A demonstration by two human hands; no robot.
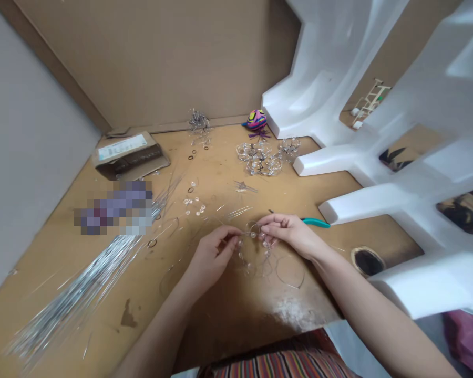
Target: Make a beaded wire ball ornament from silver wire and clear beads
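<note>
Both my hands meet over the brown table on a small piece of thin silver wire with clear beads. My left hand pinches the wire's left end with closed fingers. My right hand pinches the beaded part at the top, fingers pressed together. Wire loops hang below my hands onto the table. Several loose clear beads lie just beyond my left hand.
A bundle of long silver wires lies at the left. Teal-handled pliers rest behind my right hand. Finished bead-and-wire pieces, a colourful small toy, a flat cardboard box and white foam packing stand farther back and right.
</note>
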